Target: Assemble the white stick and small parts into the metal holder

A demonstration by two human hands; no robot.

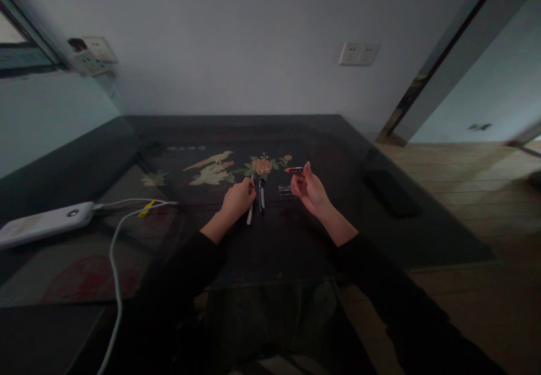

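My left hand (238,199) is closed, thumb and fingers pinched around a slim pale stick (249,215), its lower end jutting out toward me. Just right of it lies a black-and-silver handle-like piece (262,196) on the dark table, roughly parallel to the stick. Raised slightly over the tabletop, my right hand (310,189) pinches a short dark rod with a reddish tip (293,170), which points left. Beneath those fingers rests a small clear case (285,192), partly covered by the hand. What it contains is too small to make out.
The glossy dark table (270,245) bears a printed flower and bird. At left lies a white power bank (46,223) with a white cable (115,257) trailing to the front edge. A black phone-like slab (393,193) lies right. The wall (236,54) borders the back.
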